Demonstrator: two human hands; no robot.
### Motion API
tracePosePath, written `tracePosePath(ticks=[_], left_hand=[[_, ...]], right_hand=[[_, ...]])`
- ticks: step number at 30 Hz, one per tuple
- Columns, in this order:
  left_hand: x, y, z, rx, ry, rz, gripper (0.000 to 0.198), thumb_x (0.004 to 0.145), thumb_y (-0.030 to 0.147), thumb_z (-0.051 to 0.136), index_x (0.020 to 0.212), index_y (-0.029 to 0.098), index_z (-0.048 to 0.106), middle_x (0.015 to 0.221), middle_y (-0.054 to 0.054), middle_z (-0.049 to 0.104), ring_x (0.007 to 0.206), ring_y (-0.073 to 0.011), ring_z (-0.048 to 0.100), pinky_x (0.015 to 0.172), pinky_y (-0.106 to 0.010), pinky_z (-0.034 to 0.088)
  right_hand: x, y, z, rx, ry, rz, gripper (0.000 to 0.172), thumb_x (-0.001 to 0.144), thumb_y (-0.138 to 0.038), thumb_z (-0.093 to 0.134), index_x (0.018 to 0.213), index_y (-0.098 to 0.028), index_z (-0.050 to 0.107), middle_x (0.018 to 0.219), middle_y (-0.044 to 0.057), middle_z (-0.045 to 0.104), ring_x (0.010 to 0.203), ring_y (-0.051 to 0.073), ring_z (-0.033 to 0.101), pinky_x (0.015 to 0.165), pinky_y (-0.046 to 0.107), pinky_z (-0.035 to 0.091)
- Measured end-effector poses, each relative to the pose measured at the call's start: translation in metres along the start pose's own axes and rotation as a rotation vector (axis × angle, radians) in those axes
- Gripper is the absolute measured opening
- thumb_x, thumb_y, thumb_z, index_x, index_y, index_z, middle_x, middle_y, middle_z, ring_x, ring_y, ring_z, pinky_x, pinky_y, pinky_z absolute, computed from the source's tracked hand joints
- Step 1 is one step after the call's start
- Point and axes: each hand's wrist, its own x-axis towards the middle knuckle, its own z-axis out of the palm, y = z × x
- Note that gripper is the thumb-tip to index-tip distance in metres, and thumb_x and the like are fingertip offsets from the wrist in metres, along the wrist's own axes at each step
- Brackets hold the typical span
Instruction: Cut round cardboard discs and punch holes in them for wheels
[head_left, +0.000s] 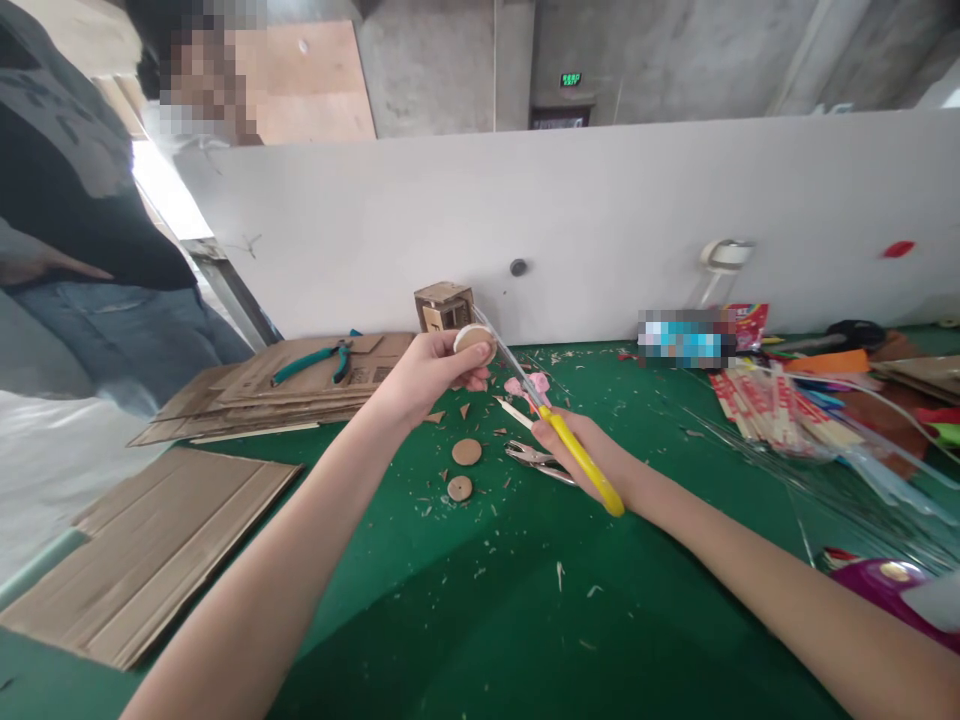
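Where the hands meet: above the green table [525, 620], towards its far side and in front of the white partition [600, 220].
Left hand [431, 372]: raised off the table, thumb and fingers pinched on a cardboard disc [474, 340] held at the fingertips.
Right hand [600, 452]: clenched round the yellow handle of the scissors [581, 462], lower than the left hand and to its right.
Scissor blades: slant up and left from the handle and reach the held disc's right rim; whether they are parted I cannot tell.
Loose discs [466, 452]: 2 more cardboard rounds lie flat on the table below the left hand, near each other but apart.
Metal pliers [534, 458]: lie on the table just left of the right hand, beside the 2 rounds.
Pink piece [525, 385]: lies on the table under the slanting blades.
Wooden box [444, 305]: small, by the partition, just behind the held disc.
Teal-handled pliers [315, 360]: rest on a stack of flattened cardboard [225, 400] at the left.
Cardboard sheet [150, 550]: larger, flat, at the near left.
Scraps [559, 572]: small trimmings scattered over the green surface.
Chopstick packets [772, 405]: fanned out at the right among coloured clutter.
Bystander [75, 200]: a person in a dark top and jeans stands at the far left, beyond the table.
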Motion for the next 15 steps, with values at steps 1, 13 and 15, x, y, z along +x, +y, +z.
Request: tracePosePath(ticks=[1, 13, 15], left_hand=[[0.001, 0.000, -0.002, -0.003, 0.020, -0.010, 0.019, 0.075, 0.033, 0.070, 0.076, 0.015, 0.065, 0.065, -0.002, 0.062, 0.055, -0.0076, 0.056, 0.056, -0.021, 0.045], [-0.001, -0.017, -0.005, -0.010, 0.121, 0.065, 0.024, 0.075, 0.036, 0.069, 0.080, 0.012, 0.065, 0.067, -0.001, 0.059, 0.058, -0.0082, 0.056, 0.059, -0.021, 0.048], [0.000, -0.016, -0.004, -0.004, 0.094, 0.065, 0.025, 0.074, 0.035, 0.070, 0.082, 0.012, 0.065, 0.067, -0.001, 0.059, 0.058, -0.0081, 0.055, 0.059, -0.021, 0.047]], right_hand=[[0.006, -0.001, -0.002, -0.019, -0.011, -0.033, 0.047, 0.085, -0.068, 0.039, 0.071, -0.023, 0.038, 0.061, -0.004, 0.035, 0.054, 0.013, 0.035, 0.050, 0.028, 0.032], [0.040, 0.012, -0.018, -0.147, -0.163, -0.276, 0.049, 0.089, -0.066, 0.030, 0.080, -0.021, 0.049, 0.069, -0.001, 0.035, 0.057, 0.013, 0.036, 0.052, 0.027, 0.036], [0.038, 0.014, -0.021, -0.124, -0.217, -0.252, 0.051, 0.089, -0.067, 0.028, 0.083, -0.021, 0.048, 0.067, -0.002, 0.034, 0.057, 0.013, 0.036, 0.050, 0.026, 0.036]])
